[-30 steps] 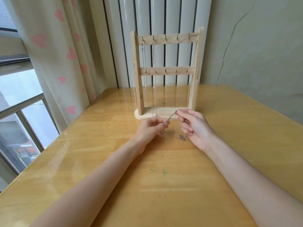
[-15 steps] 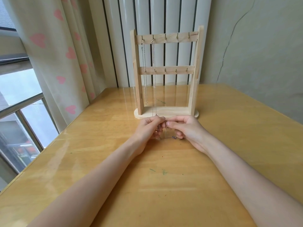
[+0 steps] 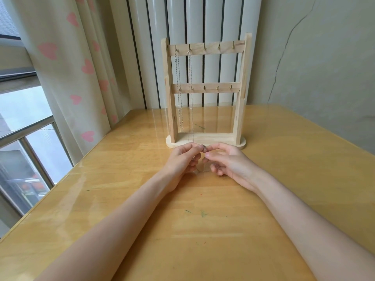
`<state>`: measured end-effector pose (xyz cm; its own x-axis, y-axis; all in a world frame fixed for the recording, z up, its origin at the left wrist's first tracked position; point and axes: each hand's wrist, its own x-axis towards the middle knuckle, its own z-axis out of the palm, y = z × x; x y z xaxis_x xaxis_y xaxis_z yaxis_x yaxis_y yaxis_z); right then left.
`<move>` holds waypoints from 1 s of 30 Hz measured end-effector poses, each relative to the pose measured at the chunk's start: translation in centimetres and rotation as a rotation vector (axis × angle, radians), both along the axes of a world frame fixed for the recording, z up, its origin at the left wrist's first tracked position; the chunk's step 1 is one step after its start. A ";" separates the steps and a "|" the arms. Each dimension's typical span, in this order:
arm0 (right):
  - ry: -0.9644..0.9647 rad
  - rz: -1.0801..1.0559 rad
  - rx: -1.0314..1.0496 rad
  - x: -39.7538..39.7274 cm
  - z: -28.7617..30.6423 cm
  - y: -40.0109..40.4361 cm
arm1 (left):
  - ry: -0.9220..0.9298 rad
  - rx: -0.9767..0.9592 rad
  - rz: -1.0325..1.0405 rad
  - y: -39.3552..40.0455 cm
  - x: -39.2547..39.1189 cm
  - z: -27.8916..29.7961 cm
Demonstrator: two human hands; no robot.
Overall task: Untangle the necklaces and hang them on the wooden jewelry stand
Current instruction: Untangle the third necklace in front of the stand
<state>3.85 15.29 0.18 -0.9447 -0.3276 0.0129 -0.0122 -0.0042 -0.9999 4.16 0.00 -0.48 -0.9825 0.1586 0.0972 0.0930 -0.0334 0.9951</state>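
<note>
Far left: window (image 3: 24, 126) with metal rails, grey daylight behind. Next to it, pale curtain (image 3: 67, 63) printed with pink hearts, hanging down to the worktop's left edge. White ribbed panel (image 3: 194, 19) behind, at the corner.

Glossy yellow wooden worktop (image 3: 203, 236), faint green pen marks near the middle.

Wooden jewelry stand (image 3: 205, 92) upright at the far side, on an oval base; two crossbars, each with a row of small hooks. Two necklaces already hung on the top bar: first chain (image 3: 178, 88) on the leftmost hook, ending above the base; second chain (image 3: 190, 94) on the next hook, longer, reaching down to the base front. Remaining hooks bare.

Just in front of the base, both hands together, fingertips nearly touching. Left hand (image 3: 182, 161) curled, thumb and forefinger pinching a small knot of silver necklace (image 3: 203, 147); more chain glimpsed under its lower fingers. Right hand (image 3: 229, 161) palm partly up, thumb and forefinger closed on the same knot from the other side; remaining fingers loosely bent, a bit of chain lying against them. Thin slack strand trailing onto the worktop between the two hands, hard to trace. Cannot tell whether one necklace or several in the tangle.

Right: plain greenish wall (image 3: 324, 67) with a long crack running down it.
</note>
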 end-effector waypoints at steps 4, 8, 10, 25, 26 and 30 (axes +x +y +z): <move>0.061 -0.123 0.056 -0.2 0.0 0.1 | -0.006 0.004 0.025 0.2 -0.1 0.0; 0.070 -0.168 -0.003 -0.2 0.2 0.5 | 0.005 -0.011 0.064 0.4 -0.2 -0.2; 0.069 -0.179 -0.031 -0.2 0.4 0.4 | 0.008 -0.008 0.066 0.5 -0.1 -0.2; 0.082 -0.166 0.046 -0.3 0.0 0.3 | -0.023 0.102 0.131 0.4 0.4 0.1; 0.129 -0.166 0.148 -0.3 -0.2 0.1 | -0.027 0.113 0.129 0.3 0.4 0.1; 0.381 -0.244 0.331 -0.6 -0.6 -0.5 | -0.058 0.239 0.129 0.1 0.2 0.1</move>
<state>3.26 14.82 -0.43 -0.9423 -0.1448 0.3019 -0.3343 0.3576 -0.8720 4.32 0.15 -0.33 -0.9982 0.0114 0.0594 0.0544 -0.2593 0.9643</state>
